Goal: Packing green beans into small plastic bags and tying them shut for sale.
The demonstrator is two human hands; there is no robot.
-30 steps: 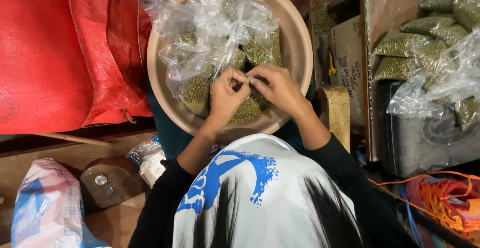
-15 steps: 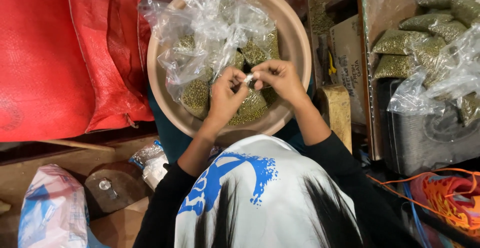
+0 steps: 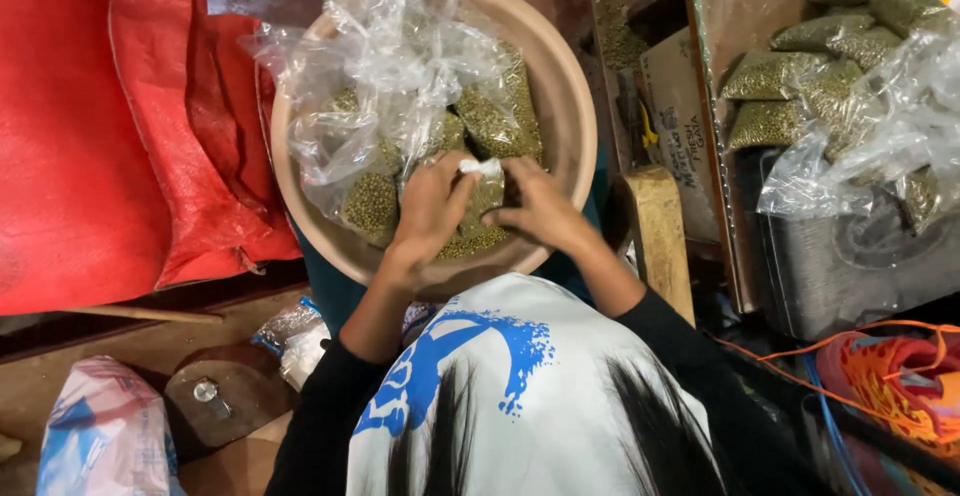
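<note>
Both hands sit lower in the basin (image 3: 575,106) than before; left hand (image 3: 428,206) and right hand (image 3: 535,208) pinch the bag's twisted neck (image 3: 482,168).

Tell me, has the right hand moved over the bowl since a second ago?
Yes. The right hand has slid down toward the bowl's near rim, closer to the person, and both hands, the left hand too, pinch the twisted top of the small bag.

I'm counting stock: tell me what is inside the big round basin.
The basin holds clear bags of green beans and loose plastic. Both hands, left hand and right hand, pinch one bag's neck. Its bottom is covered.
</note>
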